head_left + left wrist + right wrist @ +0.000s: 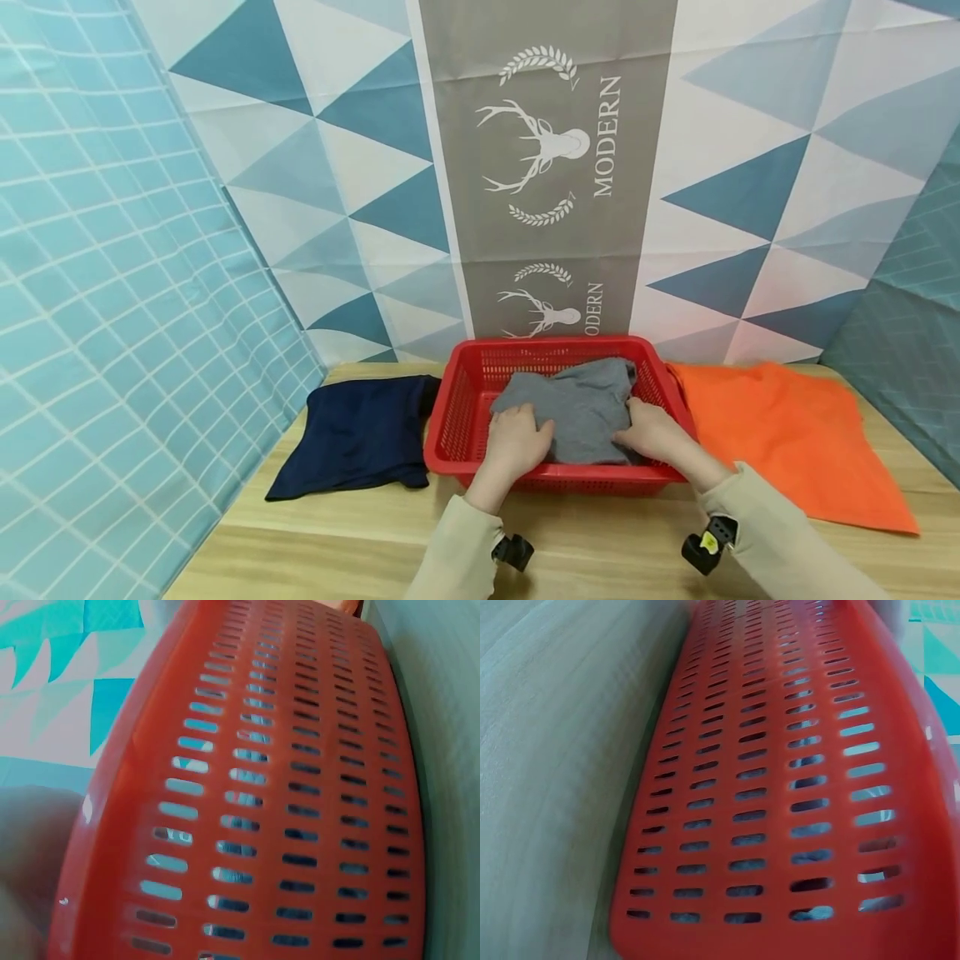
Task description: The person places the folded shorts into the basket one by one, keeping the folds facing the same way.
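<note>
A grey cloth [573,408], crumpled and folded, lies inside the red plastic basket [555,482]. My left hand [517,440] reaches over the basket's near rim and grips the cloth near its left side. At the cloth's right edge, my right hand [651,429] pinches the fabric between thumb and fingers. Parts of the fingertips are hidden by the cloth and by the hands themselves. The left wrist view is mostly the slotted basket wall [281,776], with a blurred bit of hand at the left edge. In the right wrist view the same slotted wall [776,780] fills the middle.
On the wooden table [360,550], a dark navy cloth [360,433] lies left of the basket. An orange cloth [780,442] is spread to its right. Behind stands a patterned backdrop [555,167], with a blue tiled sheet [112,292] along the left.
</note>
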The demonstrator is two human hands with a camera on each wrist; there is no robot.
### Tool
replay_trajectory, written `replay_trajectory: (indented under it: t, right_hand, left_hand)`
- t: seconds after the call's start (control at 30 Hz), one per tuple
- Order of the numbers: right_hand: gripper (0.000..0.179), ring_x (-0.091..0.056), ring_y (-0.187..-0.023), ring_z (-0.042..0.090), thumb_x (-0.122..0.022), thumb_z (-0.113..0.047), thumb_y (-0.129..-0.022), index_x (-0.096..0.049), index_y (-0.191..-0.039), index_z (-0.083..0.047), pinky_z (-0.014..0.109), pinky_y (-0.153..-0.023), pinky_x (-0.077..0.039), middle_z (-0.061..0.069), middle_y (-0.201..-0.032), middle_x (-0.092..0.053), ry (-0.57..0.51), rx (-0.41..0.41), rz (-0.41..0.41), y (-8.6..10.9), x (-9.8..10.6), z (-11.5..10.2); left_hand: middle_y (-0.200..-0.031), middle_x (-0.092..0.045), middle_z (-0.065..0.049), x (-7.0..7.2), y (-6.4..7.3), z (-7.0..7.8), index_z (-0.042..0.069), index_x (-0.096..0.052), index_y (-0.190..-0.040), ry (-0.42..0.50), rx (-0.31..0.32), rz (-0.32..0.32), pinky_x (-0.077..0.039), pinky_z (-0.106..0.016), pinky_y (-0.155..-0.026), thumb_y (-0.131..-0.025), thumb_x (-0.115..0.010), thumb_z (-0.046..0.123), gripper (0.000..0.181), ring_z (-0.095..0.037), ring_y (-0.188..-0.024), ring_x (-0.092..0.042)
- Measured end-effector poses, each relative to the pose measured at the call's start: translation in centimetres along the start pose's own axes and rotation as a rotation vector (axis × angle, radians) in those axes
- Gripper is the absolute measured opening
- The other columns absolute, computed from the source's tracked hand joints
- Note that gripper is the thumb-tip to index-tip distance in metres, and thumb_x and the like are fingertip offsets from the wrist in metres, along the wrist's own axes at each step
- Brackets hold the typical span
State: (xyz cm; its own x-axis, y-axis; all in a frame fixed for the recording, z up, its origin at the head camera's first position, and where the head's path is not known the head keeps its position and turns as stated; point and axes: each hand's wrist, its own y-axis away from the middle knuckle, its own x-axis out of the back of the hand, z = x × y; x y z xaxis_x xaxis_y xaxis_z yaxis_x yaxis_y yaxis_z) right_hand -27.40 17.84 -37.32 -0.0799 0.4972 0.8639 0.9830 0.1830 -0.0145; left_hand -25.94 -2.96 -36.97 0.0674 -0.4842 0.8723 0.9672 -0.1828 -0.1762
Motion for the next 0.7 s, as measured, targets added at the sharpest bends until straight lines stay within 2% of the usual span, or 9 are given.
replay_trajectory:
  t: [0.13,0.27,0.43,0.6,0.7]
  right_hand:
    - [0.059,-0.056,-0.095,0.036,-0.063,-0.021,-0.08,-0.042,-0.121,0.016,0.051,-0.082,-0.047,0.03,-0.112,-0.055,-0.004,0.002,0.054,0.6,0.6,-0.1]
    - [0.051,-0.059,-0.087,0.029,-0.061,-0.021,-0.083,-0.047,-0.118,0.012,0.046,-0.077,-0.049,0.023,-0.101,-0.061,-0.048,0.015,0.143,1.2,0.9,-0.2]
    - [0.047,-0.061,-0.088,0.031,-0.059,-0.019,-0.085,-0.046,-0.118,0.011,0.046,-0.078,-0.049,0.022,-0.099,-0.062,-0.116,0.035,0.26,1.7,1.3,-0.1]
    - [0.042,-0.062,-0.092,0.032,-0.057,-0.017,-0.086,-0.048,-0.119,0.008,0.046,-0.08,-0.049,0.022,-0.102,-0.062,-0.191,0.051,0.321,2.1,1.7,0.4]
    - [0.039,-0.062,-0.093,0.032,-0.057,-0.016,-0.087,-0.049,-0.118,0.006,0.046,-0.081,-0.049,0.02,-0.102,-0.063,-0.223,0.065,0.344,2.3,1.8,0.6]
  left_hand:
    - [-0.119,-0.056,-0.02,-0.1,0.3,0.5,-0.005,-0.053,-0.12,0.084,-0.017,0.046,-0.032,-0.05,-0.101,-0.091,-0.049,0.028,0.044,-0.035,-0.114,-0.049]
    - [-0.12,-0.055,-0.021,-0.4,0.7,1.0,-0.006,-0.052,-0.121,0.156,-0.05,0.105,-0.028,-0.054,-0.102,-0.09,-0.051,0.025,0.044,-0.036,-0.116,-0.047]
    - [-0.126,-0.05,-0.022,-0.6,0.9,1.5,-0.009,-0.046,-0.125,0.207,-0.072,0.184,-0.023,-0.055,-0.104,-0.087,-0.054,0.022,0.049,-0.041,-0.124,-0.038]
    - [-0.129,-0.048,-0.02,-0.5,1.2,2.2,-0.006,-0.045,-0.128,0.272,-0.086,0.188,-0.024,-0.051,-0.106,-0.088,-0.053,0.02,0.048,-0.038,-0.127,-0.036]
    - [-0.132,-0.046,-0.019,-0.4,1.5,2.7,-0.002,-0.043,-0.13,0.327,-0.096,0.151,-0.022,-0.05,-0.107,-0.09,-0.052,0.021,0.047,-0.036,-0.129,-0.034]
